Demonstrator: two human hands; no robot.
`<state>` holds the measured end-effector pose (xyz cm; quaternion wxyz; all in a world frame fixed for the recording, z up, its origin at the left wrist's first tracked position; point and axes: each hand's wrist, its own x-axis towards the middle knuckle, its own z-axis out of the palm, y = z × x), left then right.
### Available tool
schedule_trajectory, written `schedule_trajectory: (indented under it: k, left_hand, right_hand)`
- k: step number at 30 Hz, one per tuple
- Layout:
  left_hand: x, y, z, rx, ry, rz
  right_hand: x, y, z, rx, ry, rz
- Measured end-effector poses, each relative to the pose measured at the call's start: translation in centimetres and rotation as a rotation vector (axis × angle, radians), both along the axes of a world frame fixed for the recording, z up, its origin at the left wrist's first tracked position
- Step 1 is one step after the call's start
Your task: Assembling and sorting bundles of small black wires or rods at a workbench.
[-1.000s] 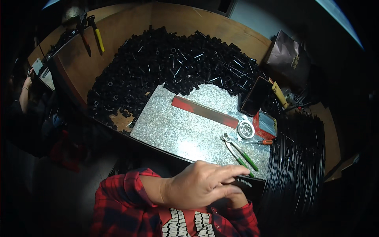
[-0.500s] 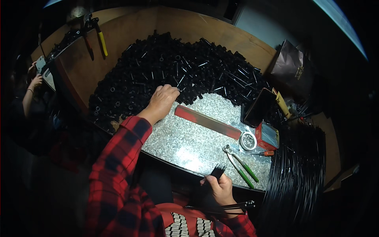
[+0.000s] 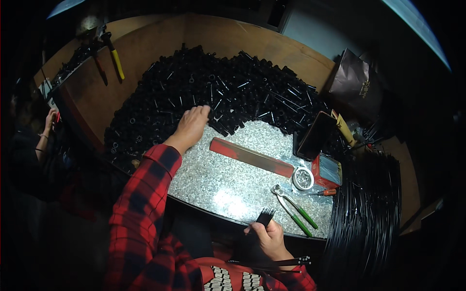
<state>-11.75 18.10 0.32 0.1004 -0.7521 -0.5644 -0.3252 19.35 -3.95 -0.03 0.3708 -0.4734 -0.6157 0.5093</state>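
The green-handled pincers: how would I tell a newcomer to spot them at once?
Find the pale speckled worktop in front of the big heap of black parts. Near its front right corner, beyond and right of the person's right hand, lie the pincers, metal head pointing away from the person. Their two green handles set them apart from the orange-handled screwdriver beside them.

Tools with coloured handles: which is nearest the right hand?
The green-handled metal pliers; the orange-handled screwdriver lies farther off, the yellow-handled tool and red-handled tool hang upper left.
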Motion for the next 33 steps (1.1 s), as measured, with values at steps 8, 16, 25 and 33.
schedule_trajectory:
  k: [8, 16, 25, 33]
  left_hand:
    - [-1.4, 3.9, 2.1, -0.143, 0.069, 0.006]
    - [-1.6, 6.4, 1.7, -0.084, 0.310, 0.013]
    - [2.1, 0.8, 5.4, -0.404, -1.095, -0.223]
    - [8.0, -11.9, 3.6, -0.777, -1.650, -0.544]
  right_hand:
    - [0.3, 0.4, -0.6, -0.003, 0.010, 0.003]
    - [0.0, 0.6, -0.2, -0.011, 0.012, 0.011]
    - [-0.3, 0.5, -0.1, -0.045, 0.063, -0.010]
    - [-0.4, 0.2, -0.7, 0.023, 0.083, -0.013]
